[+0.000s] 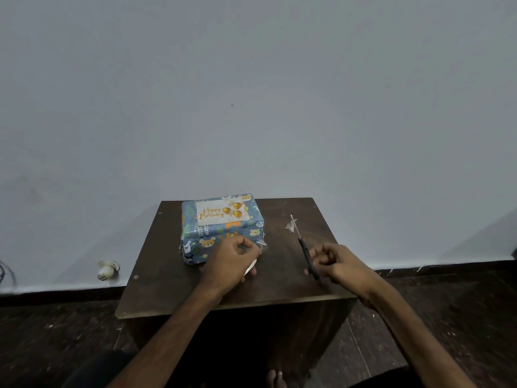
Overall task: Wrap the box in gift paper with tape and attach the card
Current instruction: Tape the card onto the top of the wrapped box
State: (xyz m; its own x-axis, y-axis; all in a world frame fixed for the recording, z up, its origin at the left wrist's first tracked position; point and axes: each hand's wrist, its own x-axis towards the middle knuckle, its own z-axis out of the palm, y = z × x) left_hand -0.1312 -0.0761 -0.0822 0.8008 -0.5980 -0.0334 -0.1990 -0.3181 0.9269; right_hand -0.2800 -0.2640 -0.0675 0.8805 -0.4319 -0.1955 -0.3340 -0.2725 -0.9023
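both bare forearms reach forward from the bottom of the view, drawing slightly closer together towards the wrists. the left hand (233,261) lies knuckles up, its fingers curled and pinching clear tape (262,245). the right hand (337,261), well apart from it, curls its fingers round black-handled scissors (306,253), whose blades point away from the person.

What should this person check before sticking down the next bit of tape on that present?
1. Blue animal-print wrapped box sits flat on the dark wooden table: ok.
2. White Happy Birthday card lies on the box top: ok.
3. Card fully taped down: cannot tell.
4. Left hand pinches a clear tape strip at the box's near right corner: ok.
5. Right hand holds black-handled metal scissors, apart from the box: ok.
6. Far side sealed: cannot tell.
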